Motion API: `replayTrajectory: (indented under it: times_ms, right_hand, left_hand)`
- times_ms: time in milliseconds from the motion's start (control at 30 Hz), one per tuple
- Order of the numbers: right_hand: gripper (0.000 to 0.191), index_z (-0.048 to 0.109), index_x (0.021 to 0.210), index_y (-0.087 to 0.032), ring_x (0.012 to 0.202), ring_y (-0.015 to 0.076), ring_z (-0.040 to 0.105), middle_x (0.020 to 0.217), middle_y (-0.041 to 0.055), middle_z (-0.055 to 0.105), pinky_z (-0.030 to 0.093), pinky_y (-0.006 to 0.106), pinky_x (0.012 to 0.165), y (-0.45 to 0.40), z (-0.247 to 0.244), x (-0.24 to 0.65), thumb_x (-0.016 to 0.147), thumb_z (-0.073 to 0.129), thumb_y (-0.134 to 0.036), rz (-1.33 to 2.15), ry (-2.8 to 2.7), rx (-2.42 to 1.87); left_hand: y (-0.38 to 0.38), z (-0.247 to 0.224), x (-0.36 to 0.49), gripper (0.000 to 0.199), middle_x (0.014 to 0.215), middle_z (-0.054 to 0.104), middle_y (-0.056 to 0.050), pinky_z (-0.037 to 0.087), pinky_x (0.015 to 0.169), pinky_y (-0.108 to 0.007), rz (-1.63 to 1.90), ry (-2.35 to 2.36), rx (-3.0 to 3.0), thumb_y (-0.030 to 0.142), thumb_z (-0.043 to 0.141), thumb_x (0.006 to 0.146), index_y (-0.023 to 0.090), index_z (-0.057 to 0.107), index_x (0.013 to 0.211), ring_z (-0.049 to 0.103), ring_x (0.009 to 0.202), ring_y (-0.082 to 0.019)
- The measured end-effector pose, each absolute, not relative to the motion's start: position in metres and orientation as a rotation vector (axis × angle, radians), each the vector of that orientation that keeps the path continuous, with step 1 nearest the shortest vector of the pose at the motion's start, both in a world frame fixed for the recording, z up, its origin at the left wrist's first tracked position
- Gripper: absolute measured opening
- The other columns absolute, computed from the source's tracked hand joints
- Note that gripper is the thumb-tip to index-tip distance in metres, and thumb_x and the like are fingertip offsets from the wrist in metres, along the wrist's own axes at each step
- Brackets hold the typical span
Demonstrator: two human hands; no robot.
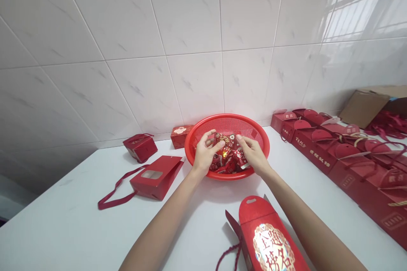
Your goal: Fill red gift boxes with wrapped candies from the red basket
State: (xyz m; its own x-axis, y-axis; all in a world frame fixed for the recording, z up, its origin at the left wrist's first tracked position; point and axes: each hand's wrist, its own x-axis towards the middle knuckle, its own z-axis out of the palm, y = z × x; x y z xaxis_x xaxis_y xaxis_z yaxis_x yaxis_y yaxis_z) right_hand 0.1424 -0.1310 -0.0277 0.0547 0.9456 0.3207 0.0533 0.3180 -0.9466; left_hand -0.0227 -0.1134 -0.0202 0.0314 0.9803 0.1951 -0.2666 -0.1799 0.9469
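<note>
A round red plastic basket (260,133) stands against the tiled wall, with several small red wrapped sweets (227,165) heaped in it. Over the heap, a small dark red printed packet (226,139) is held between my two hands. My left hand (204,154) pinches its left side with thumb and fingers. On the other side, my right hand (253,154) grips the right edge. Below my right forearm lies a red gift box (265,224) with gold-bordered lettering, its end flaps open and a dark red cord at its side; the frame cuts off its lower part.
To the left lie a red box with a clear window and ribbon handle (152,178) and a small dark red box (140,147). Another small box (180,136) touches the wall. Rows of red gift boxes (337,152) line the right side, near a cardboard carton (364,108).
</note>
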Motion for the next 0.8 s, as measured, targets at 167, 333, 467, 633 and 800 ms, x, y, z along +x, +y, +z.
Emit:
replayTrajectory:
  times_ms: [167,333,467,633,800]
  right_hand:
    - [0.044,0.069,0.076,-0.020,0.072,0.0212,0.064,0.072,0.0018,0.069,0.053,0.033,0.068,-0.139,-0.017,0.142,0.073,0.073,-0.064,1.061,-1.350,-0.931]
    - [0.040,0.073,0.085,-0.020,0.075,0.0211,0.068,0.081,0.0024,0.073,0.055,0.035,0.076,-0.143,-0.012,0.145,0.072,0.079,-0.058,1.282,-1.264,-0.809]
    - [0.041,0.073,0.081,-0.020,0.073,0.0207,0.067,0.077,0.0021,0.072,0.055,0.036,0.072,-0.143,-0.012,0.146,0.071,0.079,-0.059,1.266,-1.308,-0.831]
    - [0.044,0.071,0.072,-0.019,0.065,0.0175,0.061,0.069,0.0012,0.069,0.049,0.030,0.062,-0.142,-0.013,0.147,0.070,0.077,-0.062,1.122,-1.348,-0.934]
    - [0.041,0.073,0.075,-0.019,0.075,0.0194,0.062,0.077,0.0036,0.072,0.049,0.031,0.070,-0.140,-0.015,0.145,0.072,0.076,-0.060,1.010,-1.321,-0.957]
  left_hand:
    - [-0.116,-0.017,-0.023,0.071,0.092,0.073,-0.002,0.056,0.078,-0.030,1.310,0.795,1.096,0.026,0.093,0.054,0.021,0.061,0.117,0.070,0.085,-0.019]
    - [-0.115,-0.014,-0.029,0.063,0.091,0.074,-0.001,0.055,0.076,-0.028,1.265,0.701,1.050,0.022,0.091,0.057,0.020,0.064,0.114,0.069,0.080,-0.016]
    - [-0.117,-0.009,-0.030,0.056,0.085,0.072,0.001,0.053,0.077,-0.028,1.181,0.673,1.065,0.018,0.090,0.056,0.020,0.069,0.108,0.068,0.078,-0.015]
    - [-0.118,-0.007,-0.026,0.035,0.080,0.071,0.000,0.050,0.075,-0.028,1.142,0.743,1.082,0.026,0.086,0.058,0.017,0.073,0.089,0.065,0.079,-0.017]
    - [-0.118,-0.008,-0.027,0.037,0.073,0.068,0.002,0.045,0.056,-0.024,1.057,0.814,1.133,0.023,0.080,0.056,0.018,0.073,0.092,0.060,0.063,-0.013]
